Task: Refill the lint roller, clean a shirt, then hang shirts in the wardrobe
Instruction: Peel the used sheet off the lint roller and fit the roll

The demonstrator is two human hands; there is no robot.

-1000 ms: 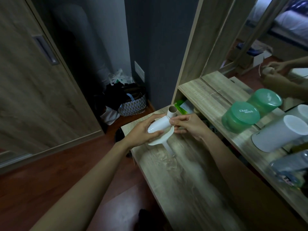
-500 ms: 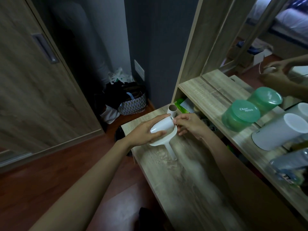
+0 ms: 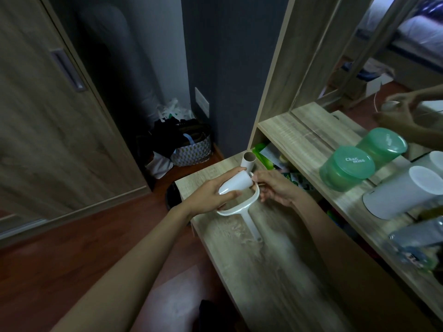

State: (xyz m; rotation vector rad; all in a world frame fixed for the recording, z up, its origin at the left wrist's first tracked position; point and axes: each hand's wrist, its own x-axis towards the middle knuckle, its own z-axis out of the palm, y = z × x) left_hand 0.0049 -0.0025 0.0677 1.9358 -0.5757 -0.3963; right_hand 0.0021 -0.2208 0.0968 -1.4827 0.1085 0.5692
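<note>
Gripping the light, smooth refill roll (image 3: 236, 185), left hand (image 3: 211, 198) wraps it; right hand (image 3: 275, 185), at 3 o'clock, pinches the stiff roller frame (image 3: 239, 208)

Glossy white plastic lint roller (image 3: 249, 219)

left hand (image 3: 211, 196): bare, no rings | right hand (image 3: 275, 188): bare, no rings | forearms: unsleeved, no watch or bands | mirror at 2 o'clock: same bare hands

left hand (image 3: 211, 197): fingers curled, gripping | right hand (image 3: 275, 185): fingertips pinched | forearms extended forward
</note>
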